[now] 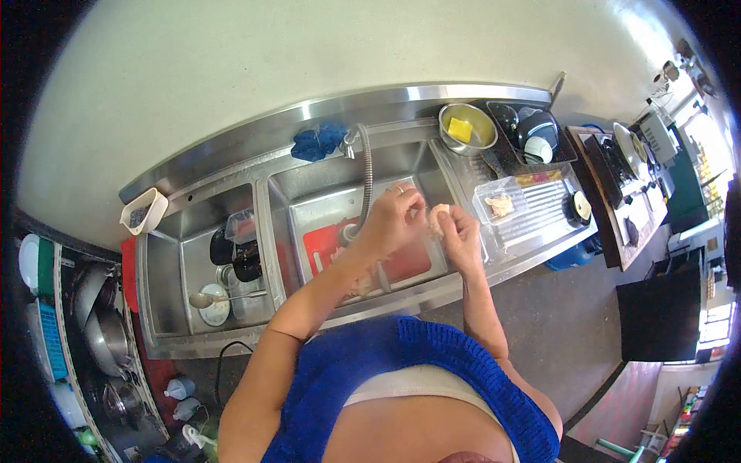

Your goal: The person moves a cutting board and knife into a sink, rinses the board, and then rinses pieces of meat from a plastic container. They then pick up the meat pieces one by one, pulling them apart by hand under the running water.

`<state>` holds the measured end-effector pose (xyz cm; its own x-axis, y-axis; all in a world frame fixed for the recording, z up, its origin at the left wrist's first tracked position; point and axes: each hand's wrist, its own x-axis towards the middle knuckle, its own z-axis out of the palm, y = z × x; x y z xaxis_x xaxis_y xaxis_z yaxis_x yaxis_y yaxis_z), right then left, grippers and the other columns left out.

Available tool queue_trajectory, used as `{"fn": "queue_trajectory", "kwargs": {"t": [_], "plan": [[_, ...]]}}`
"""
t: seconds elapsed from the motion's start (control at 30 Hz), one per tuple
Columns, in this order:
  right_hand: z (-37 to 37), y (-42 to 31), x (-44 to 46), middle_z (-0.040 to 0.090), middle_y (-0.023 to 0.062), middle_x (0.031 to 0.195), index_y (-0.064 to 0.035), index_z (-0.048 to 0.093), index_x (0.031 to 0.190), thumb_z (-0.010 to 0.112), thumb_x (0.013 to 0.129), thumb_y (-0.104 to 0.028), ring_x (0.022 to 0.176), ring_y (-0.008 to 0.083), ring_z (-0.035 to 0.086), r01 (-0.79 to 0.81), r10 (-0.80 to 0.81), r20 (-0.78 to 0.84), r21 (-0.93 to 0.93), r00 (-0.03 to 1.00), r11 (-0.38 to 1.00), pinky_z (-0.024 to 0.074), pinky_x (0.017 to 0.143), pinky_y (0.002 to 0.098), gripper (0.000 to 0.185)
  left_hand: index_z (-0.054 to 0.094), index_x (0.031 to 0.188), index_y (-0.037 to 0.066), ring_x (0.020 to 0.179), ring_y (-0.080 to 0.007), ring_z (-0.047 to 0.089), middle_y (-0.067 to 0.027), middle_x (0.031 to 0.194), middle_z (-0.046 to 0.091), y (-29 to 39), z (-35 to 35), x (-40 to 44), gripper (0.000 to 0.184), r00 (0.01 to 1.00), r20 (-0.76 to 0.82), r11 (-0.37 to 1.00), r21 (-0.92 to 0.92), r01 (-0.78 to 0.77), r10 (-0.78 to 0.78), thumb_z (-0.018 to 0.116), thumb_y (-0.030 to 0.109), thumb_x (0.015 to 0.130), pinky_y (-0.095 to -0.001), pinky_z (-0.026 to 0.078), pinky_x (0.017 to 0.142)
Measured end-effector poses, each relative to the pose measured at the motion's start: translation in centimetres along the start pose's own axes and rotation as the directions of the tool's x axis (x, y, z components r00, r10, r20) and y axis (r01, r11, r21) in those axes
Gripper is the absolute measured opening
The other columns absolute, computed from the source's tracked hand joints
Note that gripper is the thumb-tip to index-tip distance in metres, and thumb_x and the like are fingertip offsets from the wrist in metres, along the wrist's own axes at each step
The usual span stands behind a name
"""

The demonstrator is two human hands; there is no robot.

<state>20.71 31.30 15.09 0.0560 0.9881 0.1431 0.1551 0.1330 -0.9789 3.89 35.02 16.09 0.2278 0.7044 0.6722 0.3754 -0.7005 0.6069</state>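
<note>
My right hand [461, 235] is closed in a pinch on a pale, fleshy piece [438, 219] that looks like raw meat. Close by on its left, my left hand [397, 220] has its fingers bent together near that piece; what they hold, if anything, is too small to make out. Both hands are above the right sink basin. Below them a red cutting board [405, 264] lies in the basin, with pale scraps [360, 288] by its near edge. A clear plastic container [494, 196] with similar pale pieces [500, 204] stands on the drainboard to the right.
A flexible faucet [367, 166] arches into the basin. The left basin [171, 258] holds a ladle [204, 300], dark cups and clear containers. A metal bowl [480, 131] with a yellow sponge [460, 130] and a dish rack [567, 147] stand at the back right. A blue cloth [318, 142] lies behind the faucet.
</note>
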Motion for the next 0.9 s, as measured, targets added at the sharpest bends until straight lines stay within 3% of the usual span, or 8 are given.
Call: {"fn": "queue_trajectory", "kwargs": {"t": [0.07, 0.17, 0.3, 0.4, 0.57, 0.8, 0.9], "plan": [[0.0, 0.2, 0.1, 0.059, -0.0031, 0.072, 0.0007, 0.063, 0.085, 0.057, 0.096, -0.016, 0.066, 0.0041, 0.049, 0.009, -0.009, 0.001, 0.014, 1.0, 1.0, 0.0414, 0.059, 0.0236, 0.02, 0.061, 0.079, 0.001, 0.071, -0.0258, 0.063, -0.0115, 0.077, 0.06, 0.3, -0.3, -0.1, 0.009, 0.991, 0.091, 0.987, -0.119, 0.109, -0.099, 0.068, 0.001, 0.074, -0.0351, 0.052, 0.065], [-0.3, 1.4, 0.3, 0.059, -0.0034, 0.073, 0.0006, 0.063, 0.086, 0.057, 0.096, -0.016, 0.067, 0.0033, 0.049, -0.005, 0.004, 0.021, 0.054, 1.0, 0.999, 0.0407, 0.059, 0.0229, 0.02, 0.061, 0.08, 0.001, 0.073, -0.0291, 0.061, -0.0128, 0.08, 0.06, 1.3, -0.5, -0.2, 0.01, 0.983, 0.129, 0.968, -0.2, 0.153, -0.129, 0.069, 0.002, 0.073, -0.0371, 0.051, 0.063], [-0.2, 0.8, 0.3, 0.059, -0.0034, 0.073, -0.0001, 0.063, 0.086, 0.056, 0.096, -0.015, 0.067, 0.0024, 0.049, -0.029, 0.024, 0.049, 0.108, 0.999, 0.994, 0.0401, 0.059, 0.0223, 0.02, 0.064, 0.082, 0.001, 0.072, -0.0246, 0.065, -0.0099, 0.08, 0.062, 1.0, -0.1, -0.4, 0.011, 0.992, 0.089, 0.989, -0.114, 0.099, -0.09, 0.07, -0.001, 0.074, -0.0327, 0.053, 0.066], [-0.1, 0.3, 0.3, 0.06, -0.0033, 0.074, -0.0005, 0.064, 0.086, 0.055, 0.096, -0.015, 0.067, 0.0025, 0.049, -0.031, 0.026, 0.039, 0.126, 0.999, 0.992, 0.0403, 0.059, 0.0222, 0.019, 0.062, 0.081, 0.001, 0.073, -0.0256, 0.064, -0.0103, 0.079, 0.061, 1.1, 0.1, -0.4, 0.011, 0.992, 0.078, 0.988, -0.116, 0.105, -0.096, 0.07, -0.001, 0.074, -0.0341, 0.052, 0.066], [-0.3, 0.7, 0.3, 0.062, -0.0024, 0.077, 0.0001, 0.064, 0.088, 0.055, 0.097, -0.015, 0.069, 0.0027, 0.051, -0.056, 0.041, 0.088, 0.174, 0.995, 0.983, 0.0416, 0.06, 0.0222, 0.019, 0.055, 0.077, 0.001, 0.071, -0.0282, 0.058, -0.0113, 0.075, 0.056, 1.0, 0.5, 0.0, 0.013, 0.998, -0.006, 0.998, -0.025, -0.06, 0.06, 0.068, -0.001, 0.073, -0.0381, 0.047, 0.064], [-0.4, -0.4, -0.2, 0.067, 0.0011, 0.085, 0.0008, 0.065, 0.095, 0.055, 0.097, -0.016, 0.075, 0.0046, 0.056, -0.102, 0.071, 0.14, 0.23, 0.988, 0.968, 0.0459, 0.066, 0.0223, 0.019, 0.056, 0.079, 0.001, 0.069, -0.0261, 0.059, -0.0107, 0.076, 0.057, 0.2, 0.0, 0.3, 0.011, 0.998, -0.003, 0.996, -0.069, 0.062, -0.062, 0.067, 0.0, 0.074, -0.0357, 0.047, 0.061], [-0.4, -0.1, -0.2, 0.066, 0.0005, 0.085, 0.0008, 0.065, 0.096, 0.056, 0.096, -0.015, 0.075, 0.005, 0.056, -0.068, 0.04, 0.119, 0.24, 0.992, 0.968, 0.0457, 0.066, 0.0228, 0.018, 0.06, 0.083, 0.001, 0.073, -0.0245, 0.062, -0.0106, 0.08, 0.06, 1.2, -0.6, 0.5, 0.011, 0.995, 0.064, 0.981, -0.171, 0.092, -0.083, 0.067, 0.0, 0.075, -0.0342, 0.049, 0.062]]}}
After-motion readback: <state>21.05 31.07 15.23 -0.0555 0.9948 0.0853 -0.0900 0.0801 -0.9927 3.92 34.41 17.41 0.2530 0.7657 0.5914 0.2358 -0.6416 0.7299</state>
